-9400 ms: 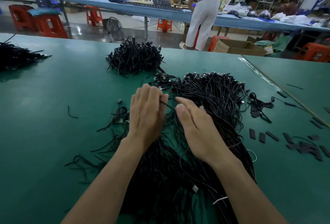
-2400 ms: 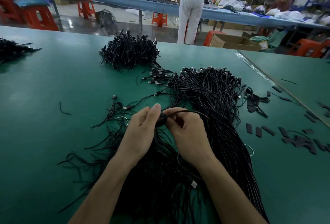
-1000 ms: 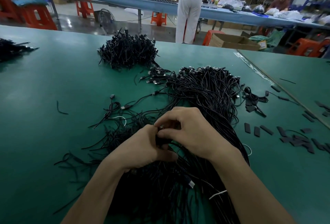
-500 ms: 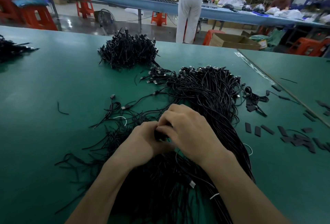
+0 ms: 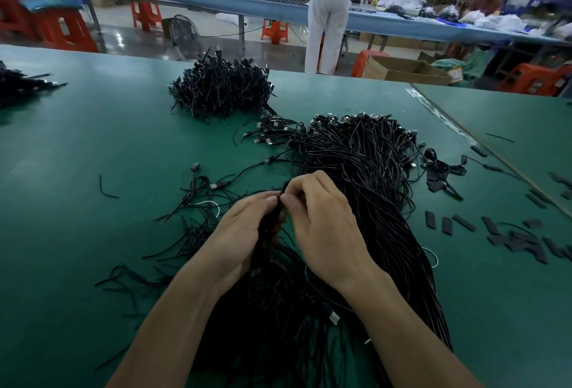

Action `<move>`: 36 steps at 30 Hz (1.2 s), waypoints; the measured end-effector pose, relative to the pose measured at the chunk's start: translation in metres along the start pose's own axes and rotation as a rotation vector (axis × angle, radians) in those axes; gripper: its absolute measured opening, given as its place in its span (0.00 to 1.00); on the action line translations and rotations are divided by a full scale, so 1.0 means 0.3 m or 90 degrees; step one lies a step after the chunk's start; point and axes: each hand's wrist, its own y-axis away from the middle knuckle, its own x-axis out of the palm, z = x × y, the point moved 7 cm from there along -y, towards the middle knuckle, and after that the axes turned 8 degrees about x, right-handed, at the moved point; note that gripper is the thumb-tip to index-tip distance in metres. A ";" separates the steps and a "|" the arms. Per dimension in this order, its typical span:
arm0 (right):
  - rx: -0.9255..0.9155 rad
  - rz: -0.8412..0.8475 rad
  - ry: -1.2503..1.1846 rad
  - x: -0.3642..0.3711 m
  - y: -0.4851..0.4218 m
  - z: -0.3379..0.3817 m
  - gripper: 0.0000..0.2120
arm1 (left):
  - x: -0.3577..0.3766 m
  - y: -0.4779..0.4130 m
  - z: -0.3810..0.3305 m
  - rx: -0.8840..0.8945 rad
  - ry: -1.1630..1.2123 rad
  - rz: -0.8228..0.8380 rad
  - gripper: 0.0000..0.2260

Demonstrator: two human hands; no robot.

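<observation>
A green table was recorded as the carrying surface. A large cable bundle of long black leads was laid from the centre towards 6 o'clock, with its connector ends fanned out at 1 o'clock. A heap of short coiled cables was placed at 12 o'clock, near the bundle. A further cable pile was located at 10 o'clock, well apart. Loose cables were scattered at 9 o'clock beside the bundle, and a single offcut was found further out. Flat black strips were spread at 3 o'clock. A second green panel was joined on at 2 o'clock.
</observation>
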 end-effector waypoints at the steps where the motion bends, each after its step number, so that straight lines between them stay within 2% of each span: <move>1: 0.015 -0.004 -0.035 -0.001 -0.001 -0.005 0.05 | 0.000 -0.002 -0.009 0.026 0.009 0.003 0.14; 5: 0.112 -0.010 -0.223 -0.002 -0.007 -0.028 0.05 | 0.006 -0.008 -0.062 0.171 -0.041 -0.005 0.12; 8: 0.219 0.054 -0.443 0.030 -0.006 -0.053 0.08 | -0.005 0.007 -0.120 0.318 -0.171 -0.068 0.14; 11: 0.277 0.126 -0.579 0.072 0.009 -0.061 0.11 | -0.034 0.025 -0.155 0.414 -0.365 -0.170 0.18; 14: 0.314 0.161 -0.643 0.102 0.019 -0.068 0.13 | -0.047 0.036 -0.179 0.472 -0.401 -0.207 0.21; 17: 0.311 0.118 -0.584 0.089 0.007 -0.088 0.13 | -0.040 0.030 -0.174 0.447 -0.366 -0.159 0.20; 21: 0.254 0.047 -0.451 0.042 -0.009 -0.103 0.10 | -0.029 0.006 -0.129 0.343 -0.144 -0.078 0.15; 24: 0.221 0.036 -0.417 0.026 -0.017 -0.098 0.08 | -0.038 0.007 -0.139 0.377 -0.193 -0.102 0.03; 25: 0.209 0.032 -0.404 0.018 -0.021 -0.098 0.08 | -0.039 0.008 -0.141 0.389 -0.209 -0.106 0.02; 29: 0.132 0.045 -0.355 -0.003 -0.033 -0.077 0.07 | -0.048 0.004 -0.124 0.369 -0.173 -0.118 0.12; 34: 0.076 0.035 -0.300 -0.015 -0.022 -0.060 0.06 | -0.066 -0.008 -0.061 0.174 -0.144 -0.094 0.26; 36: 0.062 0.026 -0.290 -0.018 -0.017 -0.055 0.07 | -0.057 -0.009 -0.036 0.101 -0.113 -0.065 0.27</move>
